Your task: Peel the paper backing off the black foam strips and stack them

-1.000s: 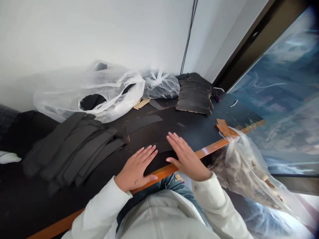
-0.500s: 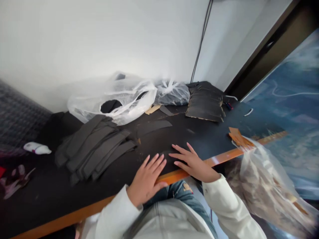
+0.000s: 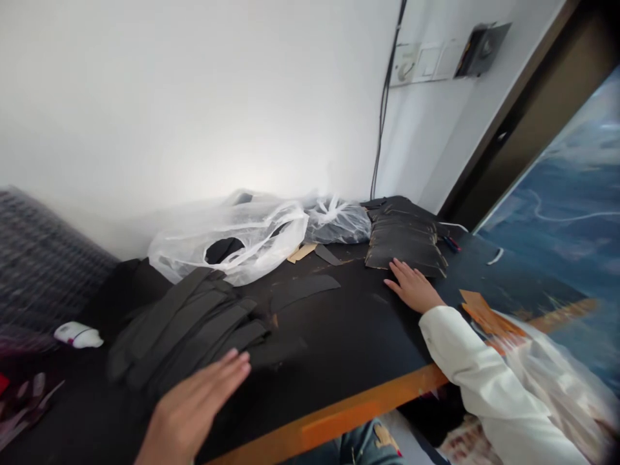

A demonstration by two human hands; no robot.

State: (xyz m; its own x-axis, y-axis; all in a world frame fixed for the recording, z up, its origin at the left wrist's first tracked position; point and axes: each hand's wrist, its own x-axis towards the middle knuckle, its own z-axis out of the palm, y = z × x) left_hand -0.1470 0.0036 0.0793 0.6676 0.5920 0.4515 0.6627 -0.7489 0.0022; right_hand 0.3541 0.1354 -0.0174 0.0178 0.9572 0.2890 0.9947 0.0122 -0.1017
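My left hand point(image 3: 196, 403) is held out flat with its fingers stretched, just in front of a fanned pile of dark grey strips point(image 3: 188, 323). Whether it touches the nearest strips I cannot tell. Farther right, my right hand point(image 3: 411, 286) reaches forward, fingers spread, its fingertips at the near edge of a stack of black panels point(image 3: 407, 242) with pale edges. Neither hand holds anything. A single curved dark strip point(image 3: 305, 289) lies on the black table point(image 3: 334, 349) between the hands.
Clear plastic bags point(image 3: 271, 232) with dark contents lie along the wall. A white bottle point(image 3: 78, 334) rests at the left. Orange-brown pieces point(image 3: 487, 316) and a filled plastic bag point(image 3: 557, 368) are at the right front edge. A red-and-blue tool point(image 3: 452, 243) lies beyond the panels.
My left hand has moved left from the front edge towards the strips. My right hand has reached forward and right to the black panels. The view has tilted up, showing wall sockets.
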